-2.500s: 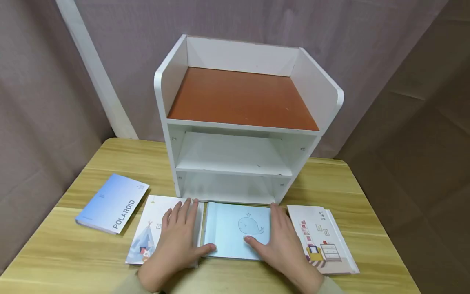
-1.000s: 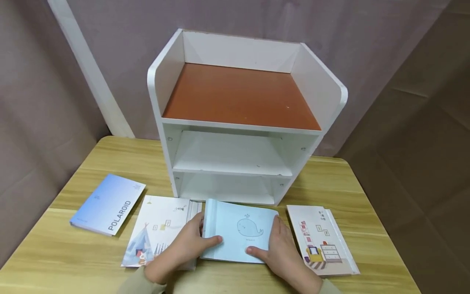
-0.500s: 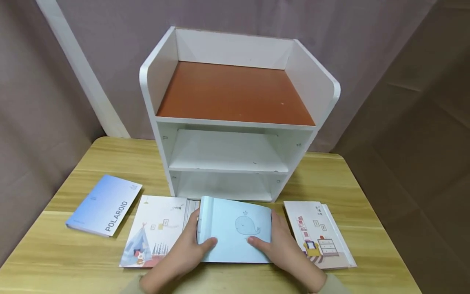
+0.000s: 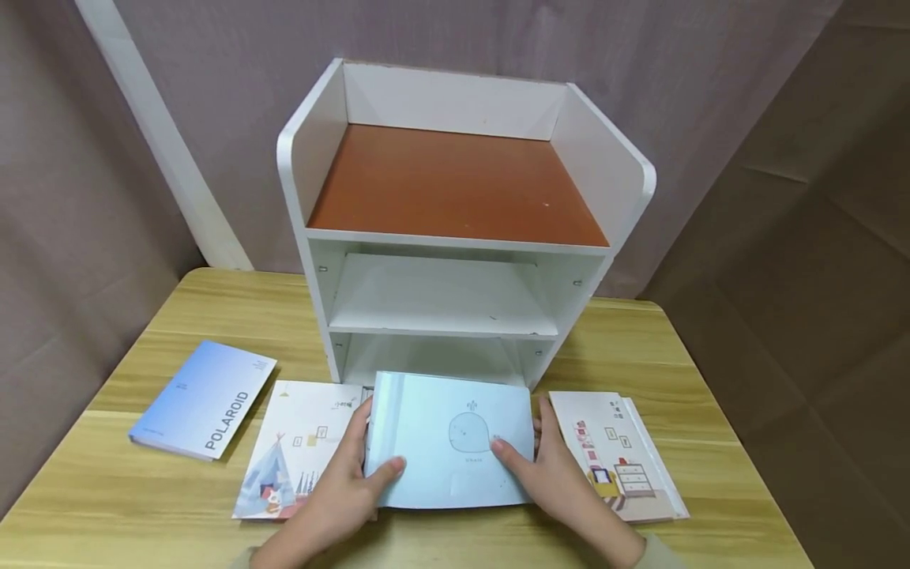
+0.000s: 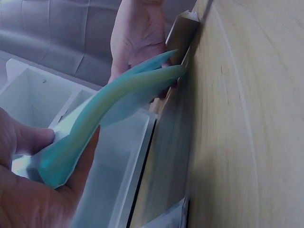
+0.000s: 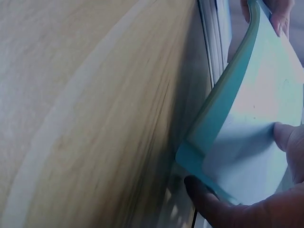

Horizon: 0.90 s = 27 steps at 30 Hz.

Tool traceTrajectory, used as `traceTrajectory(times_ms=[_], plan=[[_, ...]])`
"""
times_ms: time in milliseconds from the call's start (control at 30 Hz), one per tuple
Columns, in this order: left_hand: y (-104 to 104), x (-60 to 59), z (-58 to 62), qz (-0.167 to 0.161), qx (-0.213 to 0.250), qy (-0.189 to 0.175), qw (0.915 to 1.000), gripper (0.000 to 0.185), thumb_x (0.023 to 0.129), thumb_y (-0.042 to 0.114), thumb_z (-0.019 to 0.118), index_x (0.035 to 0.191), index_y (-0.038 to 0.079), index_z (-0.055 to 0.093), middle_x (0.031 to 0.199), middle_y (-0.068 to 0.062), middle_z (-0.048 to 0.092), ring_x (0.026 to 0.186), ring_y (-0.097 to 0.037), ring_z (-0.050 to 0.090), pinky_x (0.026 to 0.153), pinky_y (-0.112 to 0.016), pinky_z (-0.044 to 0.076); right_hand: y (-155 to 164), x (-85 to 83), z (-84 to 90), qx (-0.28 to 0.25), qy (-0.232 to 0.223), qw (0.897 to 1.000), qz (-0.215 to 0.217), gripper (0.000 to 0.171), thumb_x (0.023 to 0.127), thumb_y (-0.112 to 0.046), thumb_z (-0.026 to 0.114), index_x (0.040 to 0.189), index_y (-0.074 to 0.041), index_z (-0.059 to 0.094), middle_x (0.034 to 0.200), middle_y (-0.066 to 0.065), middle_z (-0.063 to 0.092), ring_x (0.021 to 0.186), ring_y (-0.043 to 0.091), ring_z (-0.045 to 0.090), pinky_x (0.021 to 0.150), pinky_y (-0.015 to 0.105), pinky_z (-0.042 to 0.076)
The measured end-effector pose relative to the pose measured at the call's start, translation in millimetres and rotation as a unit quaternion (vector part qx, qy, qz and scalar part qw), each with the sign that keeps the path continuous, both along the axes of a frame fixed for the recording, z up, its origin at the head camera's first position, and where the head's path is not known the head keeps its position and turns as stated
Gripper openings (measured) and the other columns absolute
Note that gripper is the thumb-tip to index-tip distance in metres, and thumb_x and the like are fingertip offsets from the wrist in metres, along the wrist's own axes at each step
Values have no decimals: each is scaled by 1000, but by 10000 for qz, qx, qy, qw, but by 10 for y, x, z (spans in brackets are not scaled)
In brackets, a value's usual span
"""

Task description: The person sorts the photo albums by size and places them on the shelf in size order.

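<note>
A light blue book (image 4: 434, 482) with a whale drawing on its cover is held between both hands, lifted and bent in the left wrist view. My left hand (image 4: 344, 486) grips its spine side, thumb on the cover and fingers underneath. On the opposite side my right hand (image 4: 562, 478) pinches the book, its thumb beside the whale; the right wrist view shows a finger below the edge. A white book with a tent picture (image 4: 284, 442) lies left of the left hand. Close to the right hand lies another white book with a drawer-chest picture (image 4: 618, 442).
A white shelf unit (image 4: 444, 332) with a brown top surface (image 4: 455, 186) stands behind the books on the wooden table (image 4: 71, 474). To the far left lies a blue book marked POLAROID (image 4: 206, 399). Curtains (image 4: 426, 32) hang behind the table.
Both hands have taken hold of the light blue book and raised it from the tabletop. Its cover has tilted and bowed, and more fingers have gone under its edges.
</note>
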<state>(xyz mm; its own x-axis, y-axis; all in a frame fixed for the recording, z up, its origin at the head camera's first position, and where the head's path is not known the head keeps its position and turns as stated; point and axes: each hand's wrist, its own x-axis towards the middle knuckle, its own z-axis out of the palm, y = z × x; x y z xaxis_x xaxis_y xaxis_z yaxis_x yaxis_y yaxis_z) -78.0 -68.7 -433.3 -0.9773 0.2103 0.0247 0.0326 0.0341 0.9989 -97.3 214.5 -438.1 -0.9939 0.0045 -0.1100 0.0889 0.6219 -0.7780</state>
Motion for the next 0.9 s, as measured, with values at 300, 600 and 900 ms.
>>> traceTrajectory(times_ms=[300, 600, 900], plan=[[-67, -48, 33, -39, 580, -11, 9983, 82, 90, -10, 57, 148, 37, 24, 139, -13, 47, 113, -33, 57, 79, -36, 57, -5, 14, 6, -910, -153, 9957, -95, 77, 86, -39, 72, 143, -2, 36, 103, 9, 63, 89, 17, 61, 73, 27, 56], [-112, -64, 56, 40, 840, 151, 9963, 80, 93, -8, 56, 149, 38, 21, 137, -15, 48, 106, -32, 61, 78, -39, 58, -42, 59, 37, -2456, -291, 9689, 44, 50, 90, -20, 70, 130, -4, 44, 121, 20, 60, 99, 29, 67, 76, 34, 58], [-119, -68, 70, 171, 1292, 693, 9890, 74, 94, -5, 56, 146, 25, 14, 135, -16, 47, 104, -31, 61, 75, -45, 58, -61, 141, 14, -2987, 198, 9532, 413, 51, 94, -12, 64, 136, -9, 36, 127, 19, 56, 106, 27, 64, 84, 36, 55]])
